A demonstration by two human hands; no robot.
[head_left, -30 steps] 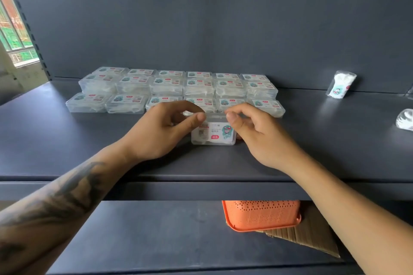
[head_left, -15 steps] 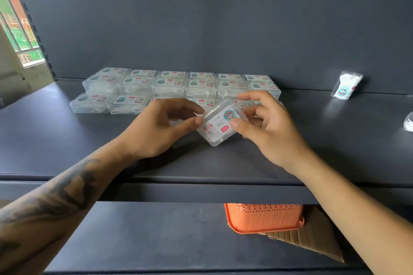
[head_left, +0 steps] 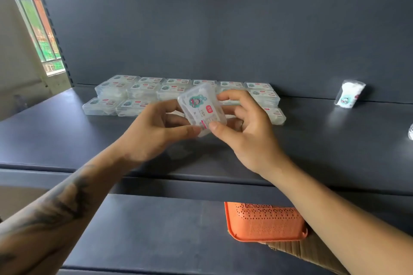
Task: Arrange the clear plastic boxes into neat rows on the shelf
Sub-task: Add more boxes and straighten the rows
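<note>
**Item: one box in hand, above the shelf**

Head view.
- Box [head_left: 202, 110]: clear plastic, label facing the camera, tilted, lifted clear of the shelf [head_left: 67, 140]. Sits at centre of frame.
- Left hand [head_left: 154, 131]: fingers and thumb curled on the box's left edge and lower corner.
- Right hand [head_left: 243, 127]: thumb on the lower right corner, fingers curled round the far side. Both hands grip the one box.
- Rows [head_left: 143, 94]: shelved boxes, three deep, some stacked, toward 12 o'clock from the hands; the right part is hidden behind the hands.
- Pouch [head_left: 349, 94]: small white packet standing at 2 o'clock, well apart from the rows.
- Basket [head_left: 263, 221]: orange, on the lower shelf at 5 o'clock.

Risks, as judged:
- Smooth plastic held by corners may slip and drop onto the front row, knocking it askew.
- Set down tilted, the box would break the line of the front row.
- A wrist brushing the stacked boxes could topple them.
</note>
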